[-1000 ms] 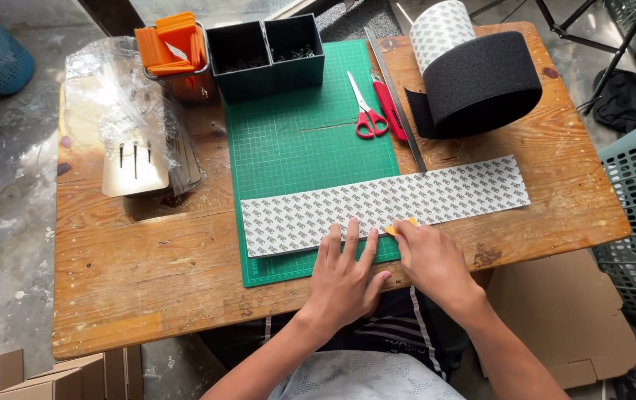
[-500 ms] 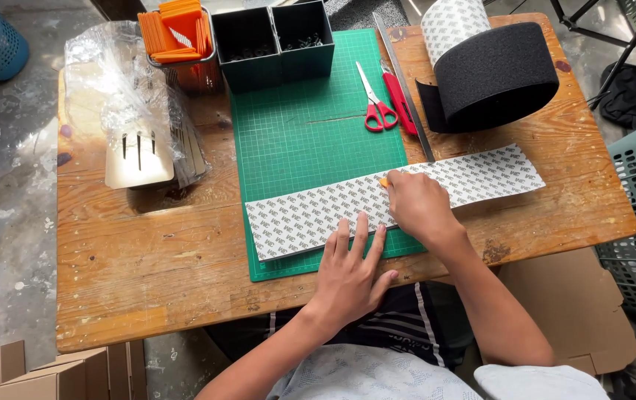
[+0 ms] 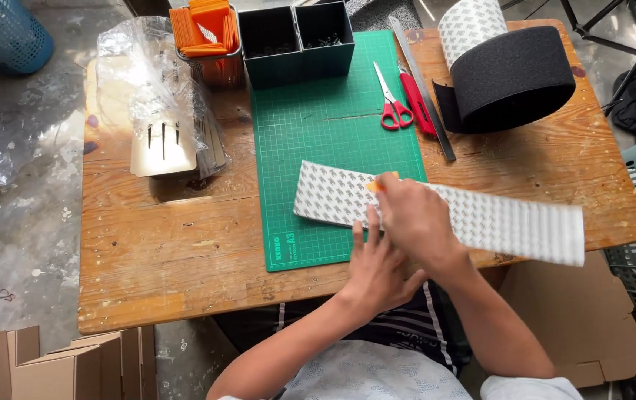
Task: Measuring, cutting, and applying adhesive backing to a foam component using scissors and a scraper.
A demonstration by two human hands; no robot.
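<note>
Fingers (image 3: 368, 235) of our left hand (image 3: 378, 268) lie flat and spread, pressing down on the long white patterned strip (image 3: 481, 217), gripping nothing. Our right hand (image 3: 414, 215) is closed around a small orange tool (image 3: 381, 181), its tip touching the strip's upper edge.

From the head camera, looking down: the strip lies near the front edge of the wooden counter (image 3: 170, 252). Its left end rests on the green cutting mat (image 3: 325, 141); its right end overhangs the counter's front right corner. A second ago the strip lay slanted the other way, with its right end higher and fully on the counter, and our right hand sat near its lower edge. Now that hand has crossed to the upper edge, so the tool seems set against a fresh spot.

Toward the back edge lie red scissors (image 3: 390, 104), a metal ruler (image 3: 425, 89) and a black roll (image 3: 514, 78). Near the back left corner stand dark bins (image 3: 295, 41), beside orange pieces (image 3: 203, 30).
</note>
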